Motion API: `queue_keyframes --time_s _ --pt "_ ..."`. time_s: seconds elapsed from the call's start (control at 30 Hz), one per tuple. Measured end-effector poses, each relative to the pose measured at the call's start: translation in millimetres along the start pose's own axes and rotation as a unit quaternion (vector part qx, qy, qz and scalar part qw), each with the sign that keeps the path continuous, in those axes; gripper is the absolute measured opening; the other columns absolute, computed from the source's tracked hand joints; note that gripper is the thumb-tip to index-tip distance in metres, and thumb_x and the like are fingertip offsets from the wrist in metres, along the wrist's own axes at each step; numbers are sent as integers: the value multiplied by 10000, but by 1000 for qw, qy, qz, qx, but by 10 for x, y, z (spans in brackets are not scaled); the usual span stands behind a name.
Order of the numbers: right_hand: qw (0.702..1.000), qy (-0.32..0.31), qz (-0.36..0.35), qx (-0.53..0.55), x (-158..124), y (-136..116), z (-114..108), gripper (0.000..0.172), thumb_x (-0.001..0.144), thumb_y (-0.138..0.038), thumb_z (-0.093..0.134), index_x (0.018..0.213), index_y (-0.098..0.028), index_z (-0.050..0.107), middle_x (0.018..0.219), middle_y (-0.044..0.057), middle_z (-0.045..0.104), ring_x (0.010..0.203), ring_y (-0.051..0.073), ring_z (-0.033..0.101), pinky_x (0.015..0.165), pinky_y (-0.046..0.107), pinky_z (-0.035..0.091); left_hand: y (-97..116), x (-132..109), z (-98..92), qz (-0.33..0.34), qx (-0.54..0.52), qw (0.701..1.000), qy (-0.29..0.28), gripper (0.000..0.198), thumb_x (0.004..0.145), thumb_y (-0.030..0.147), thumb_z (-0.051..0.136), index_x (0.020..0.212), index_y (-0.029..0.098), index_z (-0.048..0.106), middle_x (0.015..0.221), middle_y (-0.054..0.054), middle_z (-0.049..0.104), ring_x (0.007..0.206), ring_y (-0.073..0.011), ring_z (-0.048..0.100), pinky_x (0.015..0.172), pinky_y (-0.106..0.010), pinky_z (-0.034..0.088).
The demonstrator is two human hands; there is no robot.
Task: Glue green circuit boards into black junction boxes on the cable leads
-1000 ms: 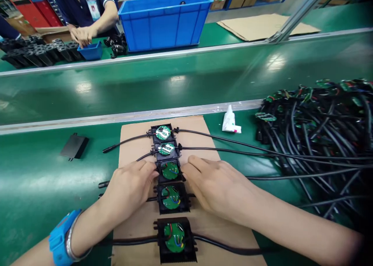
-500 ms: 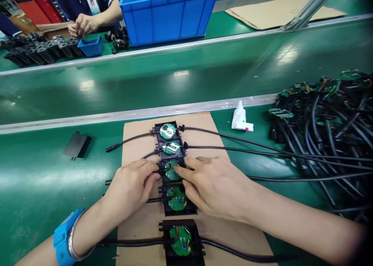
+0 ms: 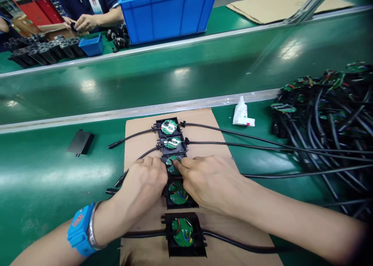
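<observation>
A column of black plastic housings runs down a cardboard sheet point(image 3: 140, 132), each with a round green circuit board inside. My left hand point(image 3: 142, 182) is closed at the left side of the third housing, where a black cable passes under the curled fingers; the grip itself is hidden. My right hand point(image 3: 212, 180) presses its index fingertip onto the circuit board point(image 3: 172, 165) in that housing, other fingers bent along the right edge. Above lie two housings with boards point(image 3: 169, 126) and cables. Below are a fourth board point(image 3: 178, 193) and, apart from the column, a fifth housing point(image 3: 186, 251).
At the right is a heap of black cables with boards point(image 3: 326, 114). A white tube point(image 3: 241, 113) lies behind the cardboard, a loose black cover point(image 3: 81, 142) to the left. Across the green bench stand a blue bin point(image 3: 169, 15), black parts and a co-worker's hands point(image 3: 83, 23).
My left hand has rolled over, its knuckles now covering the third housing's left edge. My right index finger stays on the board, more bent. The view has shifted slightly.
</observation>
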State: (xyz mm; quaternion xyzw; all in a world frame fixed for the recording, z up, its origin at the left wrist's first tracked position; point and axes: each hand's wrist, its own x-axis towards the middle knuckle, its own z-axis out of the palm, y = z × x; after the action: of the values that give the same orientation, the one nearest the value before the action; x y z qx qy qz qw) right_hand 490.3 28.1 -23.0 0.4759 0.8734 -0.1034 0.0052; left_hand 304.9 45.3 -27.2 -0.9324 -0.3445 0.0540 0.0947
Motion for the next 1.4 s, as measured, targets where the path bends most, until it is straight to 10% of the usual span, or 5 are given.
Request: queue_keyframes --time_s 0.2,0.4,0.67,1.0,1.4 --pt "1000 19 -3 0 -47 -36 88 321 814 -158 470 1081 -118 644 849 69 660 602 164 591 494 300 293 115 -176 117 -19 -55 996 60 513 728 22 428 1230 37 531 1044 -154 631 885 -229 630 751 -346 585" --pt "999 -9 2 53 -44 23 -12 312 823 -193 471 1086 -119 622 892 106 654 694 201 618 593 305 386 154 -183 170 -39 -124 991 5 564 708 15 405 1260 55 516 1025 -153 602 860 -241 621 704 -385 596" --pt "985 -67 53 152 -193 254 -220 43 823 -169 480 861 -179 499 741 19 592 663 156 551 575 252 362 1 -98 81 36 -239 965 96 310 866 71 431 1135 127 576 1185 -104 583 1070 -243 547 957 -439 471" --pt "982 156 -2 105 -212 242 263 205 910 -150 338 738 -179 445 713 28 483 627 141 438 575 264 360 27 -64 172 71 -301 949 61 282 881 48 404 1077 147 581 1160 -80 629 1055 -213 574 951 -415 438" --pt "980 191 -10 56 -172 241 408 219 867 -71 360 711 -173 475 709 28 489 645 146 409 559 263 325 84 -56 166 60 -256 964 47 503 824 22 391 1306 164 430 1132 -93 596 987 -232 551 910 -424 443"
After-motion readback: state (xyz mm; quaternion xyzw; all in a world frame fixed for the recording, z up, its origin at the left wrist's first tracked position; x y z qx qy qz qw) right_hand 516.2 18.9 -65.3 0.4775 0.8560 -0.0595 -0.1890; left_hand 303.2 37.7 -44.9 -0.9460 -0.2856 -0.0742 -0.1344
